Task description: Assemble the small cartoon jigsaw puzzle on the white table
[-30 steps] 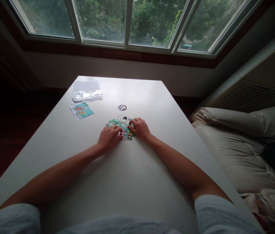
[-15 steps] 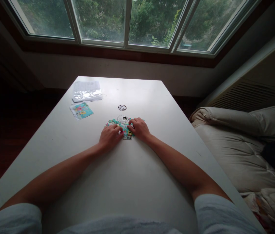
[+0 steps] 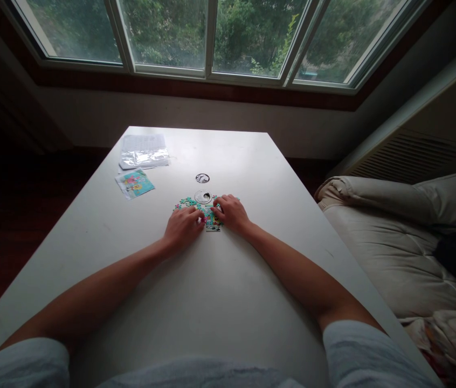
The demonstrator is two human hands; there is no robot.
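Legible text, numbers or brands: none. Plastic-covered papers (image 3: 144, 144): faint grey rows, too fine to read. Colourful picture card (image 3: 136, 184): any lettering too small to make out. Upper round disc (image 3: 202, 178) and lower round disc (image 3: 201, 197): black-and-white markings, unreadable. Jigsaw puzzle (image 3: 213, 222): printed picture, no readable characters.

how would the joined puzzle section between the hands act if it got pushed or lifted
The puzzle section would probably slide rather than roll or tip, lying flat on the smooth-looking white table. Lifted by one edge, it might sag or split, since it seems built of small parts like the knobbed loose pieces.
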